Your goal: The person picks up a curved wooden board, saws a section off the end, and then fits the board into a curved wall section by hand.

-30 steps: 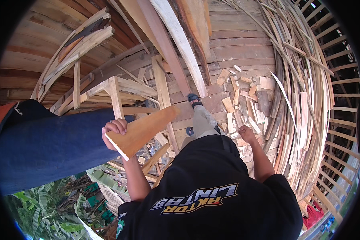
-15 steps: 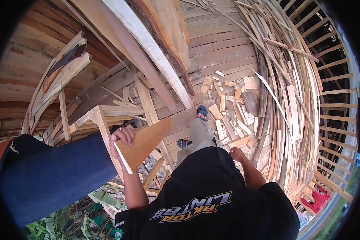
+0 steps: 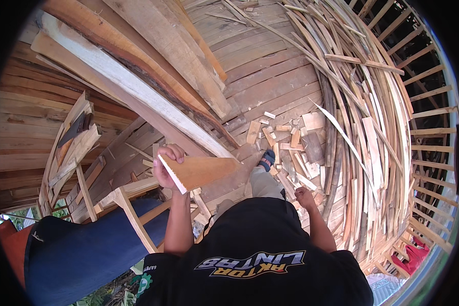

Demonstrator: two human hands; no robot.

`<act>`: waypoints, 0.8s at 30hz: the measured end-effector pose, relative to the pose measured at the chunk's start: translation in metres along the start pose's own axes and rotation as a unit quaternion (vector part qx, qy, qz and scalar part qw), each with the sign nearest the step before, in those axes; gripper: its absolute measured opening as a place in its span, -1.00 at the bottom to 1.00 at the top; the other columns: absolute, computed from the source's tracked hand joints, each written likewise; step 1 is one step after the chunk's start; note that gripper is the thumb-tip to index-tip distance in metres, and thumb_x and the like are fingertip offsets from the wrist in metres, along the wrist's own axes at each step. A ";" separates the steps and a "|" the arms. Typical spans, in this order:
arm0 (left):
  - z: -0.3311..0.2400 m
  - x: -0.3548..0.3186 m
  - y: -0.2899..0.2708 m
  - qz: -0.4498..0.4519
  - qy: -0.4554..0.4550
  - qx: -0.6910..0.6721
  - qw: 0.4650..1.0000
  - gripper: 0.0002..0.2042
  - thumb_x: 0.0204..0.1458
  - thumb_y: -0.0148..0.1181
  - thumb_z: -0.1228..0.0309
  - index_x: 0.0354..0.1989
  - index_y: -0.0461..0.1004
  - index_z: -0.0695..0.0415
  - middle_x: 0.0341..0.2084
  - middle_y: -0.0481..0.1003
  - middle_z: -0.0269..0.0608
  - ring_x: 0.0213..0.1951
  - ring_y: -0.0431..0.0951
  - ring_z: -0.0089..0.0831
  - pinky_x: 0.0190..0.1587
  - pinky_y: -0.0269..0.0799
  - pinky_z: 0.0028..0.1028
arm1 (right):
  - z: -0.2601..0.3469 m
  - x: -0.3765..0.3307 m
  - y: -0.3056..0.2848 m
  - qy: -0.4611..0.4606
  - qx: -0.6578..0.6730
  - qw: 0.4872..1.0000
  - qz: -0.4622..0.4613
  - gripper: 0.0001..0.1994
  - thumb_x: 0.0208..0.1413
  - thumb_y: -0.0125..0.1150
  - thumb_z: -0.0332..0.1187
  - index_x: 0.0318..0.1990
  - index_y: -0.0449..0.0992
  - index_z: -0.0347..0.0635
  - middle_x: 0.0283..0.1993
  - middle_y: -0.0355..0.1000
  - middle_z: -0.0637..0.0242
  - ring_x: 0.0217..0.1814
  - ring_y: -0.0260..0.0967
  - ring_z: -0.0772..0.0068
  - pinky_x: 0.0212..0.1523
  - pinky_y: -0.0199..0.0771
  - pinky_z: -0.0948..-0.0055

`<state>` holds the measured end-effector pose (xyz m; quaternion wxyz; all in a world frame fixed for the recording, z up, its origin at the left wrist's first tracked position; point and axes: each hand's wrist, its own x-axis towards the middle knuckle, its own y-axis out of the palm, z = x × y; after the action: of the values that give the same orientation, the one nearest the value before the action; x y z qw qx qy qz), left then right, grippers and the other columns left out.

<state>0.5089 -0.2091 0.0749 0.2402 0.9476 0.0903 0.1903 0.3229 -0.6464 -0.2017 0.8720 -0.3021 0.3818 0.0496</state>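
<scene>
In my left hand (image 3: 169,159) is a flat, orange-brown wooden board (image 3: 204,173). My fingers wrap over its near end, where a pale sawn edge shows. The board stretches away to the right over the floor. My right hand (image 3: 305,198) hangs by my side with its fingers curled in, and nothing shows in it. Below it lie several small wood offcuts (image 3: 293,153) scattered on the plank floor (image 3: 262,66). My sandalled foot (image 3: 266,159) is beside them.
Long boards (image 3: 132,76) lean at the upper left. A heap of thin wood strips (image 3: 362,132) runs along the right, inside a slatted railing (image 3: 433,130). To the left stand a wooden frame (image 3: 130,211), a dark blue sheet (image 3: 86,255) and a handsaw (image 3: 75,128) on timber.
I have stepped forward, toward the leaning boards and the offcuts. The board in my left hand has come up and turned more level. My right hand stays curled at my side.
</scene>
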 end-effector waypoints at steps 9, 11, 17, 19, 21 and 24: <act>0.102 0.162 0.116 -0.047 0.067 0.091 0.992 -0.67 0.25 0.02 0.08 -0.36 0.23 0.10 -0.43 0.29 -0.32 -0.32 0.27 -0.50 -0.17 0.24 -0.44 | -0.041 0.030 -0.072 0.105 0.168 0.976 -0.093 -0.78 0.07 0.13 -0.33 -0.20 0.52 -0.27 -0.39 0.50 0.28 -0.47 0.50 0.43 -0.53 0.44 0.45; 0.120 0.202 0.131 -0.086 0.100 0.138 0.982 -0.67 0.17 0.20 0.15 -0.39 0.25 0.12 -0.41 0.35 -0.37 -0.26 0.31 -0.61 -0.10 0.29 -0.52 | -0.026 0.037 -0.077 0.134 0.173 0.971 -0.092 -0.77 0.06 0.10 -0.33 -0.17 0.51 -0.23 -0.35 0.51 0.30 -0.47 0.50 0.44 -0.52 0.46 0.45; 0.205 0.362 0.141 -0.146 0.110 0.209 0.961 -0.64 0.17 0.21 0.15 -0.44 0.26 0.16 -0.51 0.35 -0.35 -0.42 0.30 -0.63 -0.35 0.34 -0.56 | 0.022 0.073 -0.077 0.183 0.259 0.947 -0.060 -0.77 0.03 0.13 -0.37 -0.17 0.49 -0.29 -0.40 0.49 0.21 -0.53 0.51 0.40 -0.61 0.42 0.48; 0.231 0.406 0.132 -0.159 0.108 0.238 0.952 -0.64 0.18 0.20 0.17 -0.46 0.25 0.15 -0.52 0.35 -0.36 -0.44 0.30 -0.63 -0.37 0.34 -0.57 | 0.032 0.100 -0.089 0.190 0.280 0.938 -0.074 -0.80 0.06 0.11 -0.37 -0.19 0.48 -0.25 -0.42 0.48 0.27 -0.56 0.47 0.45 -0.64 0.40 0.47; 0.252 0.440 0.126 -0.167 0.091 0.246 0.950 -0.64 0.18 0.20 0.19 -0.49 0.23 0.15 -0.54 0.32 -0.37 -0.46 0.27 -0.63 -0.39 0.30 -0.56 | 0.037 0.120 -0.096 0.207 0.316 0.922 -0.088 -0.81 0.07 0.10 -0.39 -0.16 0.46 -0.23 -0.43 0.45 0.30 -0.58 0.42 0.45 -0.64 0.37 0.47; 0.285 0.487 0.121 -0.173 0.039 0.228 0.957 -0.61 0.18 0.20 0.22 -0.54 0.19 0.14 -0.57 0.27 -0.40 -0.48 0.21 -0.63 -0.43 0.23 -0.56 | 0.079 0.150 -0.108 0.239 0.333 0.903 -0.130 -0.82 0.11 0.06 -0.40 -0.14 0.44 -0.21 -0.44 0.40 0.29 -0.61 0.34 0.46 -0.68 0.31 0.48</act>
<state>1.0774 -0.3065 0.0574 0.0437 0.9388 0.3034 0.1574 0.5129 -0.7115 -0.2117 0.8032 -0.0438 0.5302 -0.2679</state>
